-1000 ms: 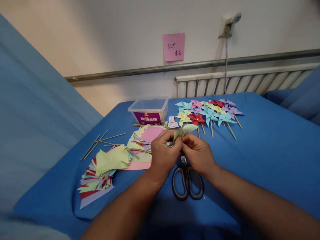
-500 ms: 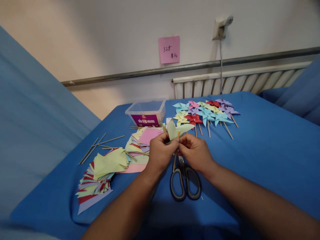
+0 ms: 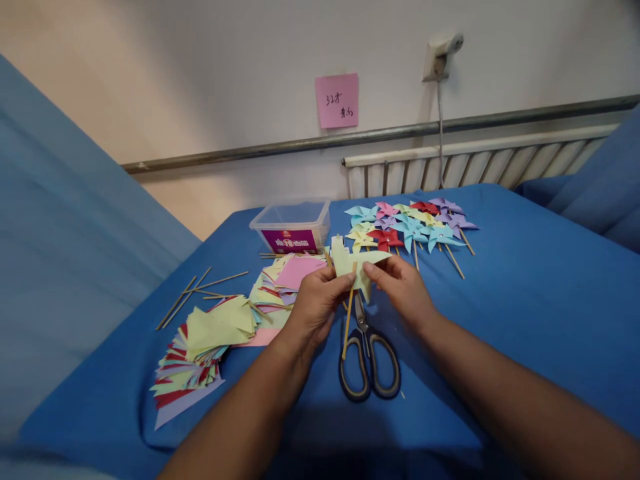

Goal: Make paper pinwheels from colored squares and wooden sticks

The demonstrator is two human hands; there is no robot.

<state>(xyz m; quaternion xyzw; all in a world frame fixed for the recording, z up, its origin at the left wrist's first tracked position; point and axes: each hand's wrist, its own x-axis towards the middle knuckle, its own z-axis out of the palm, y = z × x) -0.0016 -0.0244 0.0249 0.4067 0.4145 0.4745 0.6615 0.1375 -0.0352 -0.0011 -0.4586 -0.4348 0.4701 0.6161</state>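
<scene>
Between my two hands, above the table, is a pale green paper pinwheel (image 3: 356,261) with its blades curled. A thin wooden stick (image 3: 349,320) runs down from its centre. My left hand (image 3: 320,297) is closed on the pinwheel at the stick's top end. At the right edge of the paper, my right hand (image 3: 403,287) pinches a blade between thumb and fingers. Below the hands lie scissors (image 3: 369,353) with black handles, their blades partly behind the stick and paper. How stick and paper are joined is hidden.
Several finished pinwheels (image 3: 411,227) lie at the back right. A clear plastic box (image 3: 293,223) stands behind piles of coloured paper (image 3: 220,327). Loose sticks (image 3: 185,293) lie at the left. Blue cloth (image 3: 525,320) covers the table; a radiator (image 3: 480,157) is behind.
My right hand has moved slightly right, from the stick's top to a blade of the pinwheel. The pinwheel has turned, showing more paper, and the stick now shows in front of it.
</scene>
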